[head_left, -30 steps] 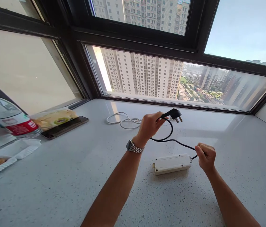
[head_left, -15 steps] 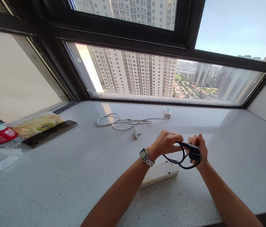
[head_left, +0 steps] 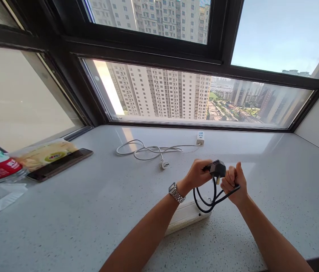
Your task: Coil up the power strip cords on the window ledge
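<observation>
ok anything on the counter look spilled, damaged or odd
Nothing in view looks spilled or damaged. The black cord hangs looped between the left hand and right hand; only the white cord looks a bit untidy, lying in loose, crossing loops on the counter.

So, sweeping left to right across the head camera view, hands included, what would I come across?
Red-labelled bottle, phone, white plug, left hand, black plug, right hand.

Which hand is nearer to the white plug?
Left: the left hand is right of the white plug in frame; the right hand is farther right, beyond the black plug.
</observation>
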Demonstrator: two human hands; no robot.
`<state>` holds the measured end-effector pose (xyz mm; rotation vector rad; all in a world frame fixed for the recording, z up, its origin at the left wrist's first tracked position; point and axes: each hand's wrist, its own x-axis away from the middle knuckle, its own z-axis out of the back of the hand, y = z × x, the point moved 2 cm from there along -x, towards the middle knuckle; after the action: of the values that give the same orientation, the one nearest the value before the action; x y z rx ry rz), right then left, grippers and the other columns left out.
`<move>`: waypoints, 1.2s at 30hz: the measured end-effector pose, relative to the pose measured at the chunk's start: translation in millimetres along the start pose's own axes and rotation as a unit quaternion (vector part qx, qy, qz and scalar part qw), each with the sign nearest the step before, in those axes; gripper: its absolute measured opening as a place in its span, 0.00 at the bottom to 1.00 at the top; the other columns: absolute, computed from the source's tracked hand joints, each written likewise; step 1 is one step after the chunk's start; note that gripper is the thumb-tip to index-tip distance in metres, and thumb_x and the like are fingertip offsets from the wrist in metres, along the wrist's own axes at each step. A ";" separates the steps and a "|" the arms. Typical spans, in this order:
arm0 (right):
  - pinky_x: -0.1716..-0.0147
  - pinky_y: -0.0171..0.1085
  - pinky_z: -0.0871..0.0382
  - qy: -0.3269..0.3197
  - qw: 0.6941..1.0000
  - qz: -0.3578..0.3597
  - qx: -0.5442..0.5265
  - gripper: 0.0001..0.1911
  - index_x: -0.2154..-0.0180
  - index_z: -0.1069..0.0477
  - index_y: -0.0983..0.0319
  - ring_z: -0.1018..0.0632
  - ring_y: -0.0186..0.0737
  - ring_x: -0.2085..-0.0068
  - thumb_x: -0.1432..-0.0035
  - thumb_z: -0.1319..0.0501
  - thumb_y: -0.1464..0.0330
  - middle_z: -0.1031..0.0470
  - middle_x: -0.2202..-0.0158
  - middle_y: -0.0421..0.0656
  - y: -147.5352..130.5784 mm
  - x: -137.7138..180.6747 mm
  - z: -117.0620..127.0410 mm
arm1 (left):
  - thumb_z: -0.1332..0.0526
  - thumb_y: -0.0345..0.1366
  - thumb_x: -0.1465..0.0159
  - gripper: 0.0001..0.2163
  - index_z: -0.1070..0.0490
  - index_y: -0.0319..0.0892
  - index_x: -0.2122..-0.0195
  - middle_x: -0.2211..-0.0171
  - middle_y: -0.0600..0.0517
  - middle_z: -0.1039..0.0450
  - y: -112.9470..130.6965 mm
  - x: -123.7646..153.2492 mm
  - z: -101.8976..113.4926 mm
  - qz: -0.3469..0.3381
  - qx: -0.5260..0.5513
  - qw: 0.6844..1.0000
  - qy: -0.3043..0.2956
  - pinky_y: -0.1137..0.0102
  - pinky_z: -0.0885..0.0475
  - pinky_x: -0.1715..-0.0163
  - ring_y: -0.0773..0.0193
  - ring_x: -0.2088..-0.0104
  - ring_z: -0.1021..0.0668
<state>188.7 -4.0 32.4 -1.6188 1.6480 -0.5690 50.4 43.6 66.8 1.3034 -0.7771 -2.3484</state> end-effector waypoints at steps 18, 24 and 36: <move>0.64 0.37 0.36 -0.057 0.983 -0.024 0.174 0.22 0.68 0.29 0.61 0.29 0.40 0.66 0.50 0.38 0.48 0.29 0.70 0.42 48.9 7.7 -15.1 | 0.47 0.46 0.35 0.18 0.37 0.40 0.77 0.78 0.54 0.39 29.5 -5.7 14.5 0.002 -0.083 0.981 0.176 0.72 0.39 0.75 0.69 0.77 0.36; 0.65 0.37 0.36 -0.071 0.984 -0.023 0.164 0.16 0.73 0.31 0.61 0.29 0.38 0.69 0.49 0.35 0.55 0.30 0.75 0.41 37.3 13.8 -27.4 | 0.51 0.56 0.37 0.23 0.49 0.43 0.80 0.82 0.58 0.48 32.9 -17.5 38.2 0.166 0.186 0.939 0.238 0.73 0.38 0.79 0.71 0.82 0.38; 0.48 0.48 0.38 -0.053 0.926 -0.096 0.362 0.33 0.48 0.36 0.57 0.34 0.51 0.42 0.50 0.39 0.45 0.35 0.43 0.52 64.0 11.0 -1.6 | 0.49 0.43 0.35 0.15 0.43 0.43 0.78 0.82 0.53 0.41 -8.1 -3.7 79.1 0.260 -0.269 0.880 0.293 0.71 0.46 0.76 0.64 0.78 0.33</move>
<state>146.9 -8.4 -17.1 -1.2216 1.0128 -1.0268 -15.5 75.4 98.2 1.2421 -0.2060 -1.4621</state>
